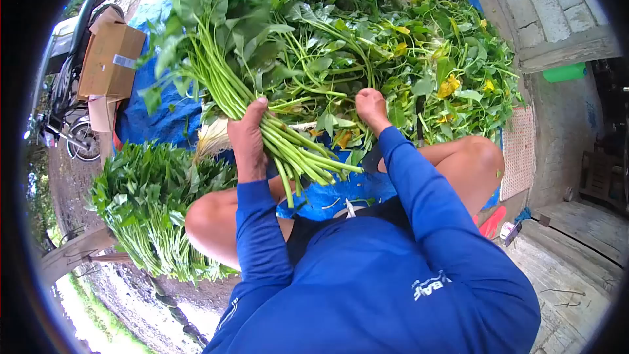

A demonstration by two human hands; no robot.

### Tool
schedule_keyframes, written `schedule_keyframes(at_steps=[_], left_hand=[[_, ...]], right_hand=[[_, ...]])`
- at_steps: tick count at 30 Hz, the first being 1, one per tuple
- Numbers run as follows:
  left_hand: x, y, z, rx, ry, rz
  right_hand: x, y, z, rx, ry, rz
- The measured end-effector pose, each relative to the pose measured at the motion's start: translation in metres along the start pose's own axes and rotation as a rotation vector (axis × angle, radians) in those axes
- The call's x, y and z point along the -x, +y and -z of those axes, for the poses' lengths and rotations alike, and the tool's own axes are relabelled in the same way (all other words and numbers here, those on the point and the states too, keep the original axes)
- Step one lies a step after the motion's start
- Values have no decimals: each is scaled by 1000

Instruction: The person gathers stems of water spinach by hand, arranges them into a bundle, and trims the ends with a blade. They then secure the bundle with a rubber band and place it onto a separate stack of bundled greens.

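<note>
My left hand point(248, 136) is wrapped round a thick bunch of water spinach point(226, 85). Its leaves fan out toward the upper left, and the cut stem ends point down to the right, over my lap. My right hand point(372, 107) is closed at the near edge of a big loose pile of water spinach point(393, 39). A long stem runs from the pile to its fingers, which mostly hide the grip. Some leaves in the pile are yellow. Below the bunch lies a bundle of pale dry strips point(213, 139), partly covered by my left hand.
Neatly stacked water spinach bunches point(164, 213) lie beside my left knee. A blue tarp point(152, 115) spreads beneath the pile. On the left are a cardboard box point(113, 58) and a motorcycle point(82, 137). A block wall point(547, 3) and a wooden platform point(570, 249) bound the right.
</note>
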State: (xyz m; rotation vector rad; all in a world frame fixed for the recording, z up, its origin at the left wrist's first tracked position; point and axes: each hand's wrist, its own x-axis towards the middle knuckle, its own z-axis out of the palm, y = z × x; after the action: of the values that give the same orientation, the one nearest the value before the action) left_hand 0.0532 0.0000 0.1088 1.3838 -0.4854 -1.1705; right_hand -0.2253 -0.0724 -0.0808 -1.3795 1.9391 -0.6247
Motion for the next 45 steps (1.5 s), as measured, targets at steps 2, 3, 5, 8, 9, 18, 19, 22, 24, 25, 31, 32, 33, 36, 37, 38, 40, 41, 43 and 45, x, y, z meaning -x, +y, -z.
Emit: schedule_keyframes(at_steps=[2, 3, 5, 8, 9, 18, 19, 22, 24, 25, 31, 32, 33, 36, 37, 38, 40, 41, 43, 45], left_hand=[[-8, -13, 2, 32, 46, 37], [-7, -14, -1, 40, 60, 60], [-17, -26, -1, 65, 74, 72], [-18, -20, -12, 89, 76, 163], [-20, -21, -12, 82, 77, 183], [-30, -31, -11, 116, 62, 164], [-27, -28, -12, 125, 55, 189], [-23, -21, -14, 163, 31, 219], [-23, -29, -10, 209, 5, 226], [-23, -31, -10, 232, -9, 227], [-14, -27, -11, 266, -45, 260], [-13, -26, -12, 265, -46, 249], [-11, -27, -12, 263, -45, 241], [-9, -31, -17, 268, -78, 161], [-7, -30, -21, 278, -81, 128], [-4, -30, -23, 291, -100, 138], [-2, -34, -27, 280, -114, 141], [-5, -43, -28, 246, -119, 79], [-2, -38, -31, 336, -107, 49], [0, -34, -26, 281, -142, 59]], right_hand=[[-33, 24, -12, 129, 34, -137], [-43, 28, -17, 158, 47, -213], [-63, 31, -35, 82, 141, -202], [-72, 17, -44, 86, 227, -244], [-74, 14, -47, 106, 247, -264], [-68, -57, 37, -136, 402, 164], [-66, -69, 52, -169, 456, 220], [-73, -83, 98, -250, 334, 222], [-68, -92, 127, -580, 152, 161], [-52, -112, 147, -772, 28, 44], [2, -161, 185, -1255, -247, 70], [9, -167, 183, -1248, -254, 116], [16, -172, 179, -1242, -262, 157], [44, -180, 151, -1077, -240, 283], [56, -182, 135, -1000, -235, 322], [73, -182, 120, -925, -300, 278], [99, -172, 93, -680, -480, 206], [105, -161, 77, -602, -537, 222], [117, -162, 69, -519, -508, 262], [124, -169, 76, -518, -557, 233]])
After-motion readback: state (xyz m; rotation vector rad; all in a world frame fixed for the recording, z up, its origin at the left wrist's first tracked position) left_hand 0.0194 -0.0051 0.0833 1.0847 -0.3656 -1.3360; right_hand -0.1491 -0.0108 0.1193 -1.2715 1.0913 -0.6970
